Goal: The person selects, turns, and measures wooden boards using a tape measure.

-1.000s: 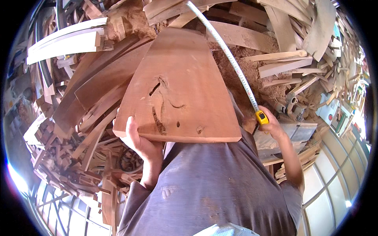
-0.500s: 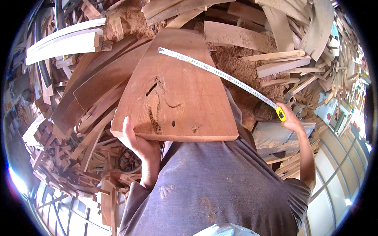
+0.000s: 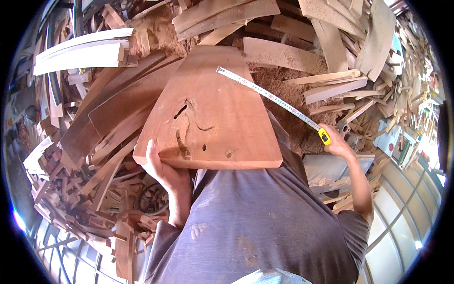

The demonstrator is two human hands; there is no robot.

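Past the far edge and both sides of the board [image 3: 227,128] spread heaps of cut wood [image 3: 71,208], with reddish sawdust [image 3: 298,90] lying off its right edge. Off its near edge is the person's dusty, dark shirt [image 3: 269,222]. The board itself, reddish brown and thick, is broad at the near edge and narrows toward the far one, with its near edge just beside the cloth. Off the left edge curve some long brown planks [image 3: 113,104], and beyond the far left corner lie paler ones [image 3: 80,57].

A white measuring tape [image 3: 283,102] slants from above the far right part of the board out across the right edge; whether its metal end touches the wood, I cannot tell. The left hand [image 3: 166,173] is closed around the near left corner, thumb on the upper face, the fingers hidden beneath. The right hand [image 3: 338,144], well off the right edge, is wrapped round the tape's yellow case [image 3: 324,137]. Smallest are the flaws in the board toward its near edge: a long dark groove [image 3: 182,144], a slot [image 3: 180,112] and a little round hole [image 3: 204,147].
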